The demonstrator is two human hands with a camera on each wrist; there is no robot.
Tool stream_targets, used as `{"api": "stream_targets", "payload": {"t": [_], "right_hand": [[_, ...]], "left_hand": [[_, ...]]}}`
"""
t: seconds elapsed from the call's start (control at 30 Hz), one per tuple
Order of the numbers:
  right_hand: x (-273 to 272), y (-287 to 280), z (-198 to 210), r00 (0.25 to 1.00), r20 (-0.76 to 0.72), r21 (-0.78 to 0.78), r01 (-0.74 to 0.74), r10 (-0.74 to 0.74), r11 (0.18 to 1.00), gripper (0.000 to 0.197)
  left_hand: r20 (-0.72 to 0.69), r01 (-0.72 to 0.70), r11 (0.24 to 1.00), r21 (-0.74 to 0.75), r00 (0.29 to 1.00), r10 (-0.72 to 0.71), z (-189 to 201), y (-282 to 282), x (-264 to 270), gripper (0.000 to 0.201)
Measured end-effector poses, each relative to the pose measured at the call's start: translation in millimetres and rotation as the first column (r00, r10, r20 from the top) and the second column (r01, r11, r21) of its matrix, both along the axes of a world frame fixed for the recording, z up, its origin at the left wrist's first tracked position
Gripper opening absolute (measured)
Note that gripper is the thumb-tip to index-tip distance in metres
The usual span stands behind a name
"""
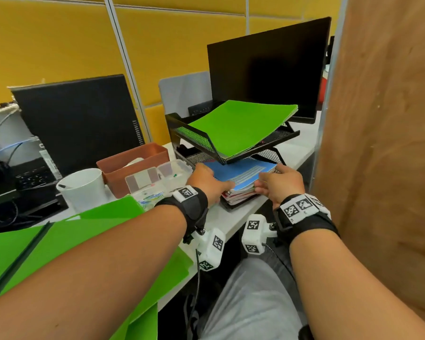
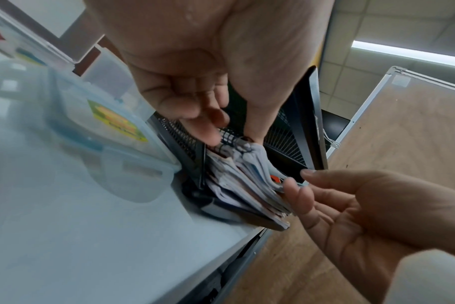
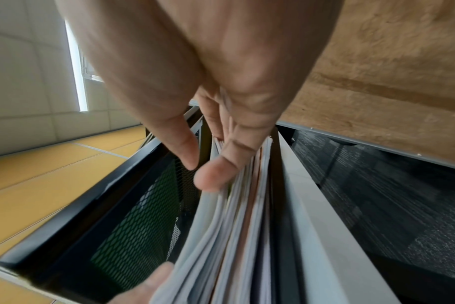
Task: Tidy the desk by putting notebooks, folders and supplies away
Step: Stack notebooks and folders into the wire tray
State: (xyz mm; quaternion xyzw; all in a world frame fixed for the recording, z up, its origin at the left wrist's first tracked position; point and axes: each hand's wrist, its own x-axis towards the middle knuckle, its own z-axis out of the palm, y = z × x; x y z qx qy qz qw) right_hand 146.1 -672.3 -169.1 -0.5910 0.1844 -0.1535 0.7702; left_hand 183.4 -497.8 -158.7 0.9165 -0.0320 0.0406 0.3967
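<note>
Both hands meet at the near edge of the notebook stack (image 1: pixel 243 179) in the lower tier of the black mesh tray (image 1: pixel 275 137): from above, the left hand (image 1: pixel 210 184) lies on its left corner and the right hand (image 1: pixel 280 186) on its right, equally near, the stack's length running away from them into the tray. At the left wrist, the left fingers (image 2: pixel 208 127) curl loosely onto the stack's spiral corner (image 2: pixel 237 144), pinching nothing firmly that I can see. At the right wrist, the right fingertips (image 3: pixel 213 176) press, nearly straight, against the page edges (image 3: pixel 234 236).
</note>
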Motion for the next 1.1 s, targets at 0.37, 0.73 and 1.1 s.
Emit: {"api": "stream_targets", "payload": {"t": [0.37,0.73,1.1], "right_hand": [[3.3,-1.7,1.4,0.999,-0.046,0.037,-0.019,0.02,0.999,0.044],[5.6,-2.0,-2.3,0.992,-0.122,-0.122,-0.058,0.043,0.991,0.067],[1.8,0.4,0.8,0.987,-0.064,-0.084,0.142,-0.148,0.986,0.026]], "left_hand": [[0.01,0.13,0.971,0.199,0.991,-0.134,12.8,1.4,-0.8,0.045],[-0.047,0.117,0.983,0.139,0.993,-0.111,9.7,4.0,-0.9,0.04],[-0.225,0.172,0.984,-0.041,0.958,-0.177,15.8,9.6,-12.7,0.039]]}}
